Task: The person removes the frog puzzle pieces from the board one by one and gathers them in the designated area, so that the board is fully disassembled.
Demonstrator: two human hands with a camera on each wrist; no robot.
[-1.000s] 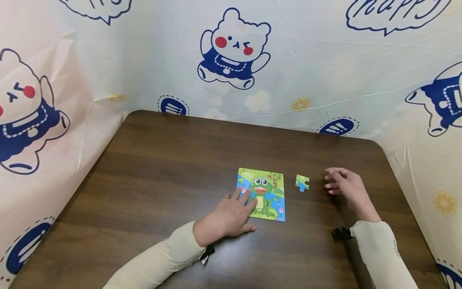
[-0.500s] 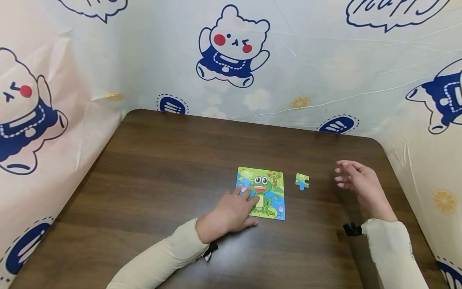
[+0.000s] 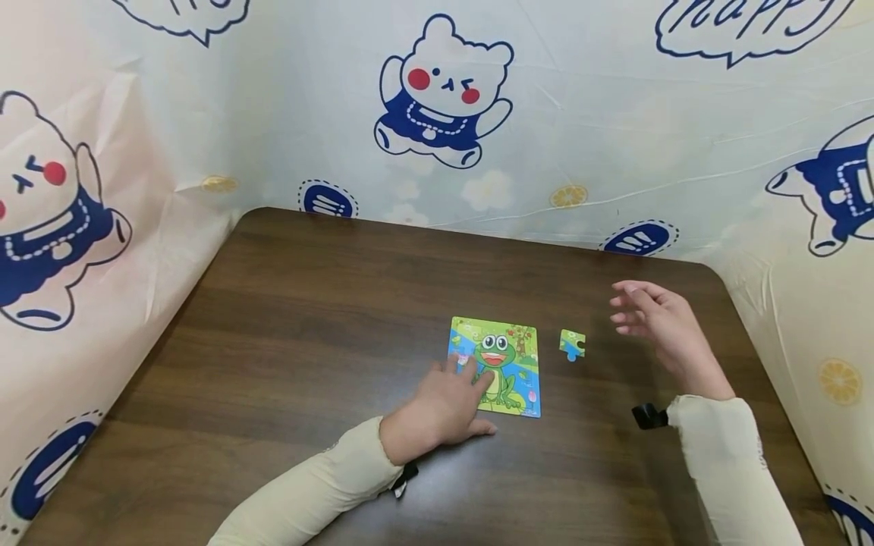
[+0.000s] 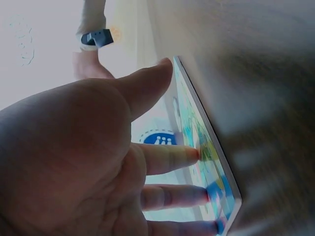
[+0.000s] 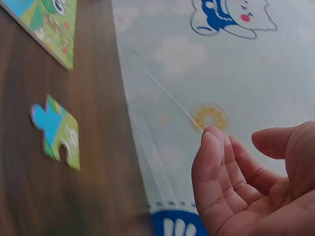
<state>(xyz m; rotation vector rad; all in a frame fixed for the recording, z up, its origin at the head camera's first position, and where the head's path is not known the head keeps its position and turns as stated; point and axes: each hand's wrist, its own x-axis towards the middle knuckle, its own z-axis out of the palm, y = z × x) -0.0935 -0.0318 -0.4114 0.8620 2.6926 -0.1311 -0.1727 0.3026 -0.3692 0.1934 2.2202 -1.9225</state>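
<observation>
A square frog puzzle [image 3: 508,349] lies flat on the table, and its left part is covered by my left hand [image 3: 447,402]. In the left wrist view the fingertips of that hand [image 4: 93,152] touch the puzzle's face [image 4: 209,157], with the thumb near its edge. One loose green and blue puzzle piece [image 3: 572,343] lies just right of the puzzle; the right wrist view shows this piece [image 5: 61,135] apart from the board [image 5: 49,24]. My right hand [image 3: 665,330] is raised right of the piece, holding nothing, its fingers [image 5: 229,172] loosely bent.
The brown wooden table [image 3: 307,318] extends on all sides of the puzzle. Behind and beside it hangs a pale cloth [image 3: 587,106] printed with bears and orange slices. A black strap [image 3: 649,415] shows at the right wrist.
My right hand moved right, then came back left and farther up the table. My left hand shifted slightly right on the puzzle. The loose piece stays in place.
</observation>
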